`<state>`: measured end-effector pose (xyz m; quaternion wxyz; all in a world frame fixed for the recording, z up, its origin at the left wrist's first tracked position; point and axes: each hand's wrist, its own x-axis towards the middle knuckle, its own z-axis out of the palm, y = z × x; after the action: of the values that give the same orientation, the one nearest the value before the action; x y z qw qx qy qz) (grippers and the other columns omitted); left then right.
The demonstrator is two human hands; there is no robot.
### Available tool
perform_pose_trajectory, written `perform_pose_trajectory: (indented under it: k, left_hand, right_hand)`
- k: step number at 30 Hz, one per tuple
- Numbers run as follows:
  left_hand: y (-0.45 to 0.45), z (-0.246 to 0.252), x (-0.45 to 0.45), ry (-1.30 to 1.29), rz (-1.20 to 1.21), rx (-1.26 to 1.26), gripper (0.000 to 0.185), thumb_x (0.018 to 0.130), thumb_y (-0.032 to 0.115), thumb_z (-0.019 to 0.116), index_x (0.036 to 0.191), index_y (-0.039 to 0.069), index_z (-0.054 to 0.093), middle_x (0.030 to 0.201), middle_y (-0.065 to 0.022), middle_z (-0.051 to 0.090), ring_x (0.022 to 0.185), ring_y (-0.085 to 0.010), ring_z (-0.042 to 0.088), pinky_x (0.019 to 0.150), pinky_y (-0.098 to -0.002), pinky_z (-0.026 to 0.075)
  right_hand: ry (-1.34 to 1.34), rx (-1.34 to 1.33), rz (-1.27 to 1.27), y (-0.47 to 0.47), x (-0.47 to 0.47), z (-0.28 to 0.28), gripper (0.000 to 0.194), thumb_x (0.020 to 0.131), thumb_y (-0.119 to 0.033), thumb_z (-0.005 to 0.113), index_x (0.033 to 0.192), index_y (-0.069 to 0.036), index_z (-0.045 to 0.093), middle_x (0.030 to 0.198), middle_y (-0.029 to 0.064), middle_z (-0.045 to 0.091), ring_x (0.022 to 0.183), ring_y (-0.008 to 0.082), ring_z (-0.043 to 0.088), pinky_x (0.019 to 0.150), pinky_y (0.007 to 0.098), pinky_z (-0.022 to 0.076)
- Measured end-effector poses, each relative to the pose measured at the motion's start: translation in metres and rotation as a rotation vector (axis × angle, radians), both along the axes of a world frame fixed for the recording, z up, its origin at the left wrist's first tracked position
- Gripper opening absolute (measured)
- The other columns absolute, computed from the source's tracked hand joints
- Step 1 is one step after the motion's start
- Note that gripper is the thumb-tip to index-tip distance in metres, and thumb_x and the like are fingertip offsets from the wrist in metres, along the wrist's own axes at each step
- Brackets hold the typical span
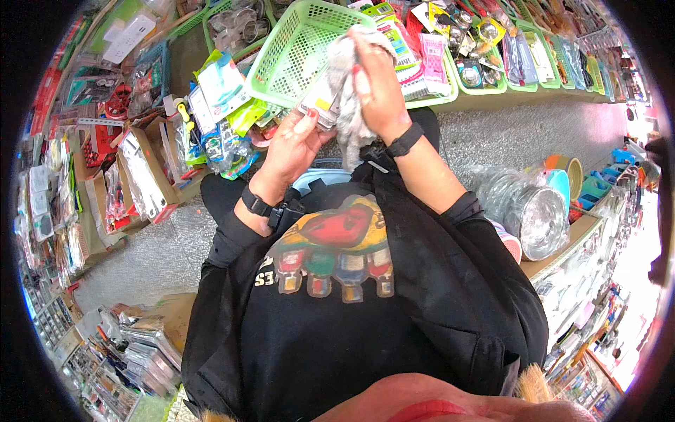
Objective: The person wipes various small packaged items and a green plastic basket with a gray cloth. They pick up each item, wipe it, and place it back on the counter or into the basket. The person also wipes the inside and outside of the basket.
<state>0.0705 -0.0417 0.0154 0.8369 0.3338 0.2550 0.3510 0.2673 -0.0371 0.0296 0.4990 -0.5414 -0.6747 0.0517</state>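
Note:
In front of me, my left hand (300, 132) grips a small flat pack (322, 105) with a yellow patch on it; what is inside cannot be made out. My right hand (375, 87) presses a crumpled greyish-white cloth (348, 124) against the pack's right side, and the cloth's lower end hangs down towards my lap. Just beyond both hands, a light green perforated plastic basket (292, 66) stands tilted on the goods. The cloth and right hand cover part of its right rim.
Green baskets (480, 87) of packaged goods line the display to the right. Bagged items (219, 100) and cardboard boxes (145, 174) crowd the left. Plastic-wrapped round containers (538, 221) stand on a shelf at my right. Speckled floor (158, 264) shows on both sides.

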Motion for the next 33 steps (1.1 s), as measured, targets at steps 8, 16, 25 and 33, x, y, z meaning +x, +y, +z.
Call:
perform_pose_trajectory:
  k: [8,16,25,33]
  left_hand:
    - [-0.01,0.007,-0.012,-0.09,-0.001,-0.115,0.051,0.101,0.02,0.053,0.147,0.005,0.037,0.136,-0.0097,0.054,0.12,-0.0225,0.057,0.101,-0.0361,0.048]
    - [-0.009,0.022,-0.014,0.249,-0.083,0.158,0.061,0.094,0.009,0.063,0.149,0.008,0.036,0.132,-0.0076,0.056,0.108,-0.0181,0.062,0.074,-0.0331,0.059]
    - [0.005,0.034,-0.033,0.604,-0.165,0.463,0.05,0.095,0.005,0.057,0.143,0.001,0.043,0.117,-0.0125,0.063,0.088,-0.0159,0.065,0.064,-0.0279,0.058]
    - [0.001,0.032,-0.028,0.513,-0.101,0.388,0.051,0.096,0.006,0.056,0.144,0.002,0.04,0.114,-0.0125,0.062,0.09,-0.0176,0.064,0.063,-0.0303,0.06]
  right_hand:
    - [1.029,-0.28,0.202,-0.027,-0.027,0.0,0.038,0.1,-0.015,0.054,0.135,-0.002,0.047,0.125,0.0091,0.058,0.112,0.017,0.057,0.098,0.0329,0.0451]
    - [1.052,-0.332,0.232,-0.021,-0.031,0.006,0.025,0.094,-0.011,0.063,0.117,-0.002,0.059,0.106,0.0051,0.067,0.092,0.0115,0.064,0.082,0.0264,0.0516]
    - [0.441,-0.585,0.258,-0.009,-0.011,0.036,0.025,0.084,-0.016,0.077,0.102,-0.002,0.066,0.091,0.0021,0.068,0.08,0.0097,0.061,0.073,0.0257,0.05]
    - [0.814,-0.419,0.107,-0.001,-0.026,0.017,0.027,0.098,-0.024,0.061,0.104,0.002,0.067,0.094,0.0043,0.068,0.082,0.0117,0.06,0.075,0.0269,0.0484]
